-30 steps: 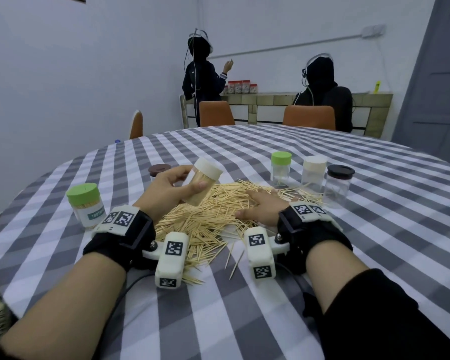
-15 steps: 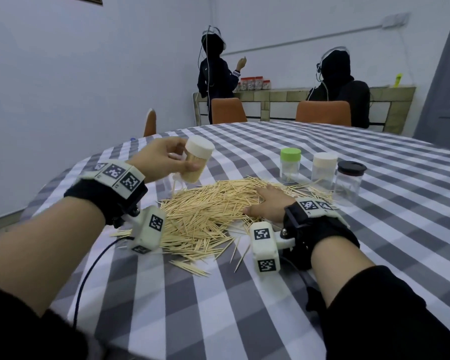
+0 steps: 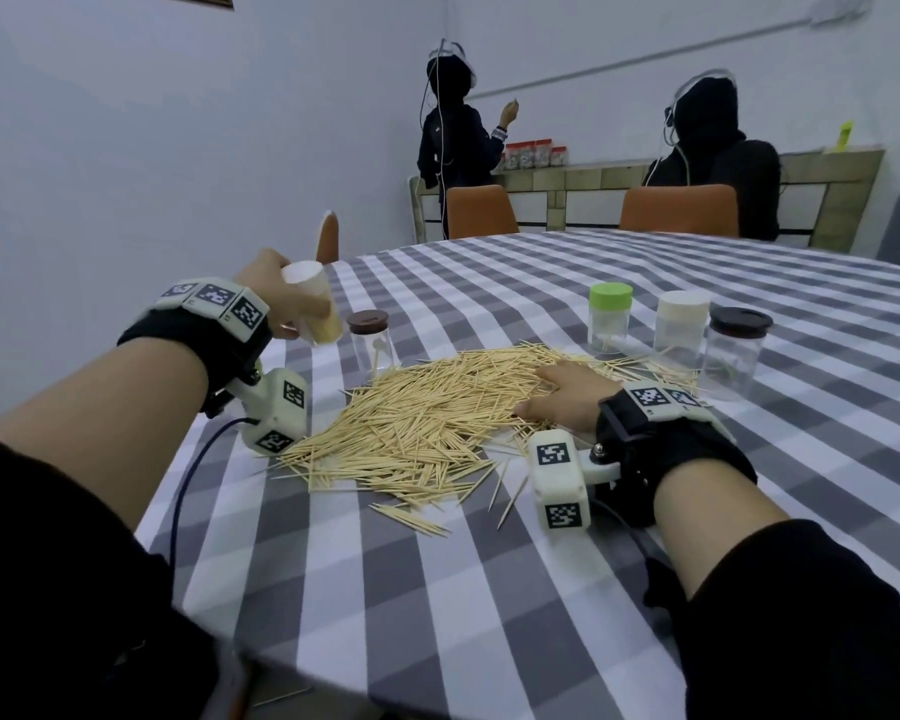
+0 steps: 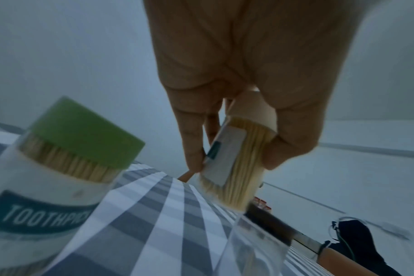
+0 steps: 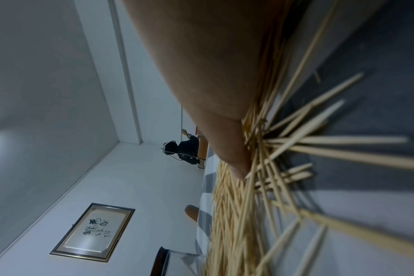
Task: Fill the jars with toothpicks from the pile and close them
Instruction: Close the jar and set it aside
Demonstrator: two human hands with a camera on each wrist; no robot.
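Your left hand [image 3: 276, 296] grips the full jar [image 3: 315, 311], tilted, above the table's left edge; right hand [image 3: 562, 402] flat on the pile [image 3: 427, 413].

— What can be read on the clear plastic jar with the green lid [image 4: 66, 164], full of toothpicks?
— Its teal label band carries white capitals, "TOOTHPICK", with the end cut off by the jar's curve.
— And the cream-lidded jar of toothpicks [image 4: 236, 164] that the left hand [image 4: 243, 65] grips?
— It has a white label with a teal patch; the lettering is too blurred.
— The framed picture on the wall [image 5: 92, 233]?
— Dark brush characters, not legible. The wrist units show only black-and-white square markers.
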